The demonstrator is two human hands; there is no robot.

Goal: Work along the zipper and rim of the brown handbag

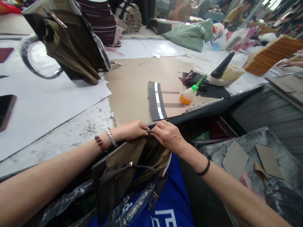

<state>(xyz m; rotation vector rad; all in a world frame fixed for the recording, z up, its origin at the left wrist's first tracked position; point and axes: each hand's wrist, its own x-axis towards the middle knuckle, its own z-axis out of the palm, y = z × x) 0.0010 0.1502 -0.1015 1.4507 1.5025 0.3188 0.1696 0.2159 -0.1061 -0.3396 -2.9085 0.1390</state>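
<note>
An open handbag [123, 176] with dark brown sides and an olive-brown lining rests on my lap, over blue cloth with white marks. A zipper with a metal pull crosses its opening, and clear plastic wrap clings to its lower part. My left hand [136, 130] is closed, pinching a small dark bit at the bag's far upper edge. Close beside it, my right hand [169, 135] grips the same edge with bent fingers. Exactly what lies between the fingertips is mostly hidden.
Past my hands, the table holds a curved panel [165, 101] and a green-tipped glue bottle [189, 94]. A second bag [73, 44] with a wrapped handle stands at left, near a phone [6, 110]. Cardboard pieces [236, 159] lie at right. People work farther back.
</note>
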